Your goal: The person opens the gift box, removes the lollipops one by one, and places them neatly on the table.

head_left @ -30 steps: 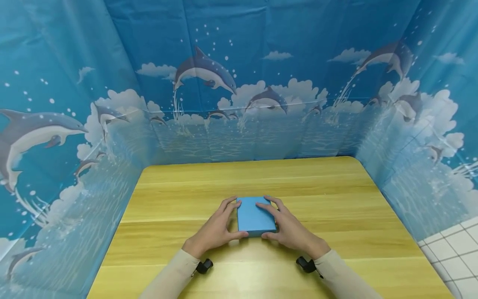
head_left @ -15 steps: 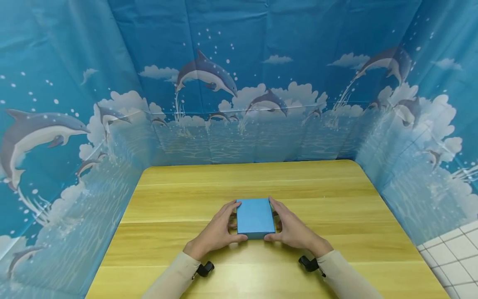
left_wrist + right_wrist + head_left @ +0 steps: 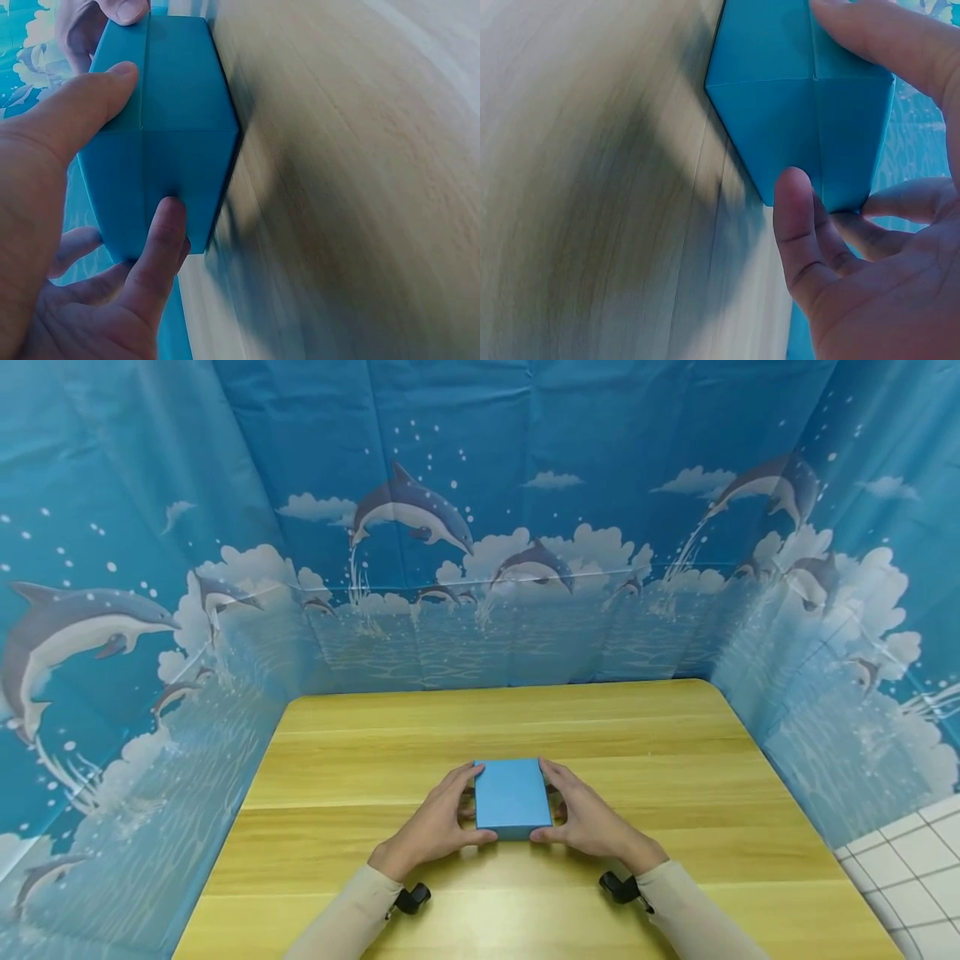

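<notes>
A square blue box (image 3: 513, 793) rests on the table between both hands. A thin seam, like a lid's edge, runs round its sides in the left wrist view, where the box (image 3: 187, 169) shows a side and the near face. My left hand (image 3: 431, 820) grips the left side, thumb at the near face and fingers along the side and far corner. On the other side, my right hand (image 3: 592, 818) holds the box the same way, its thumb on the near face. In the right wrist view, fingers (image 3: 793, 214) touch the side of the box (image 3: 769, 124). The underside is hidden.
The yellow wood-grain table (image 3: 360, 752) has rounded far corners. A blue curtain (image 3: 480, 635) printed with dolphins and clouds hangs behind it and along both sides. White floor tiles (image 3: 915, 868) show at lower right.
A right-hand finger that lay on the box's top has moved off to the right side. Since half a second ago, hands and box have hardly moved.
</notes>
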Available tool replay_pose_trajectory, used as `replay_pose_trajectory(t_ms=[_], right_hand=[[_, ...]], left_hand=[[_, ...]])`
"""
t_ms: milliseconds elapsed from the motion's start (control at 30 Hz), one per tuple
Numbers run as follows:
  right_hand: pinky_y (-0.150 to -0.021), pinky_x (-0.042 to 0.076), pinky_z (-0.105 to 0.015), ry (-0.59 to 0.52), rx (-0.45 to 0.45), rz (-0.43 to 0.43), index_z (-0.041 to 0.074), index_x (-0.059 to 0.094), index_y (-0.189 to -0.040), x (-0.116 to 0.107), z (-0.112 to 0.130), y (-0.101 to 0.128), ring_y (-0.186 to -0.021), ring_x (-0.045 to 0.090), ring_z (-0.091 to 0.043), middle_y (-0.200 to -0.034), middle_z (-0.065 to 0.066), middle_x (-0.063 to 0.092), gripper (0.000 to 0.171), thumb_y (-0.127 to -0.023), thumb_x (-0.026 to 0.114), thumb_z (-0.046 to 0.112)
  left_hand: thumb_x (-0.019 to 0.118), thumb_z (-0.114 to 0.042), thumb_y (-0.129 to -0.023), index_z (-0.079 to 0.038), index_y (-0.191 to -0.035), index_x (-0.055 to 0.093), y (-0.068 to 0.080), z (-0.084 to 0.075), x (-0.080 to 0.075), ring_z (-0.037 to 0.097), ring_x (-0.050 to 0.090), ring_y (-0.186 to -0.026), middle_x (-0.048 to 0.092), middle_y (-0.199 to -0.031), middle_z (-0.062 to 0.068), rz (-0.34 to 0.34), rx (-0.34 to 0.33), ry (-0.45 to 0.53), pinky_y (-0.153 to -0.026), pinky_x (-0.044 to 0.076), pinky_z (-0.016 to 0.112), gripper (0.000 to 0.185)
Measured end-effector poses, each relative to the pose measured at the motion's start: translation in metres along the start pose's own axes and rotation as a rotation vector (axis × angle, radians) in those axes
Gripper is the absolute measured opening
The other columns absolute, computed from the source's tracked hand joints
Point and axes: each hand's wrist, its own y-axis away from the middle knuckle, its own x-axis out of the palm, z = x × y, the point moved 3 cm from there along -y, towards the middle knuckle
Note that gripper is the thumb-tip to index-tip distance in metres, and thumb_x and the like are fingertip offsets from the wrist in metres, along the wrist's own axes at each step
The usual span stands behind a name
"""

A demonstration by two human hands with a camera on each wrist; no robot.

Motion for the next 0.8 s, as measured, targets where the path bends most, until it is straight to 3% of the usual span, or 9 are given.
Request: replay_pose_trajectory(t_ms=[200,333,667,800], right_hand=[[-0.098,0.068,-0.04,-0.006,0.003,0.004,0.001,0.02,-0.185,0.0009,-0.0015,-0.0022,-0.148,0.063,-0.042,-0.188,-0.031,0.03,0.124,-0.098,0.098,0.039],[-0.103,0.068,-0.045,-0.007,0.003,-0.001,0.002,0.02,-0.186,0.0013,-0.0023,-0.0026,-0.153,0.06,-0.045,-0.188,-0.03,0.031,0.124,-0.098,0.098,0.04],[-0.102,0.067,-0.045,0.009,0.002,-0.003,0.007,0.02,-0.187,-0.0028,0.0009,-0.0027,-0.146,0.065,-0.039,-0.189,-0.028,0.03,0.124,-0.098,0.097,0.047],[-0.106,0.066,-0.052,0.011,-0.006,-0.009,0.006,0.02,-0.187,-0.0058,0.004,-0.0031,-0.153,0.06,-0.044,-0.19,-0.028,0.028,0.124,-0.099,0.096,0.048]], left_hand=[[0.096,-0.045,-0.1,-0.016,-0.186,0.029,-0.0007,0.0001,-0.0017,0.042,0.059,-0.161,0.029,-0.191,0.02,-0.004,0.005,-0.004,-0.121,0.063,0.046,0.113],[0.096,-0.043,-0.1,-0.016,-0.186,0.029,-0.0007,0.0002,-0.0022,0.042,0.064,-0.156,0.028,-0.191,0.022,0.004,0.009,0.037,-0.117,0.066,0.042,0.113],[0.095,-0.046,-0.101,-0.018,-0.186,0.03,0.0012,-0.0036,-0.0054,0.043,0.073,-0.145,0.029,-0.191,0.021,-0.002,0.002,0.031,-0.116,0.066,0.047,0.11],[0.095,-0.045,-0.101,-0.021,-0.186,0.03,0.0025,-0.0049,-0.0067,0.041,0.066,-0.154,0.029,-0.192,0.019,-0.01,0.0,0.044,-0.119,0.065,0.047,0.11]])
